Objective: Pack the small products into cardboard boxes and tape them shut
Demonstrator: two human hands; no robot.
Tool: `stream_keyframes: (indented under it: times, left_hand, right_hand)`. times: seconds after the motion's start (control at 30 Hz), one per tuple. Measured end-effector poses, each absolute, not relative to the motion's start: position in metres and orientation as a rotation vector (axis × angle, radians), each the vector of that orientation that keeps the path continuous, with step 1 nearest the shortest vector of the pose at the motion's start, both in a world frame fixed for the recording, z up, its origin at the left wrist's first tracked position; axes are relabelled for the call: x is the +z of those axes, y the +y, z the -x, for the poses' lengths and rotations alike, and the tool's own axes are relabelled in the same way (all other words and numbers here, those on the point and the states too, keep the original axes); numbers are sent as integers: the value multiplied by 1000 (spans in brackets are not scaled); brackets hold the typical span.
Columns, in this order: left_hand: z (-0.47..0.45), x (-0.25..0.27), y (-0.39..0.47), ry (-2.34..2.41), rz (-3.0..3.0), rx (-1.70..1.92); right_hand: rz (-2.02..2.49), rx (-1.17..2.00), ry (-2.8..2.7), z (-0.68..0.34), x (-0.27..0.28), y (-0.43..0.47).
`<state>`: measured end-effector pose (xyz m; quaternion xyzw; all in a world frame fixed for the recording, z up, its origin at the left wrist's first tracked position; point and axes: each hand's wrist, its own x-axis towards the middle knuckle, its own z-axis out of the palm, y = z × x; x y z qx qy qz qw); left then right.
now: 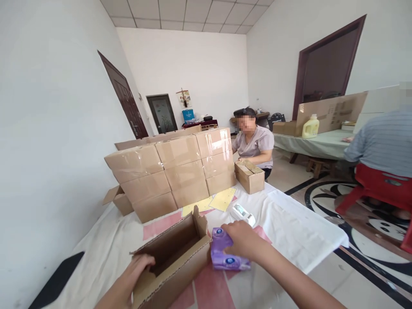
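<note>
An open cardboard box stands on the cloth-covered table right before me, its long inside bare where I can see it. My left hand grips the box's near-left wall, fingers curled over the edge into it. Just right of the box is a purple tissue pack with blue-and-white logos. My right hand is wrapped over the top and right side of that pack. Behind my right hand lies a small white device with a screen.
Stacked taped cartons form a wall across the table. Yellow sheets lie before them. A person sits beyond, touching a closed carton. Another person sits on a red chair near a green-covered table with a yellow bottle.
</note>
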<state>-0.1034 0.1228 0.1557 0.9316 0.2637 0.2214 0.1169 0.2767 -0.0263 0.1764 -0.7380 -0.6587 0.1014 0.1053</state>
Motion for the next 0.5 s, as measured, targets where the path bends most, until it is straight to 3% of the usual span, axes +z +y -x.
stream_keyframes:
  times: [0.23,0.5]
  left_hand:
    - [116,131,117,721,-2748,788]
    - [133,118,118,782,-2498,1053]
  right_hand:
    - [2074,437,-2044,-282,146,-20]
    - [1679,826,-1284,-339,145,-16]
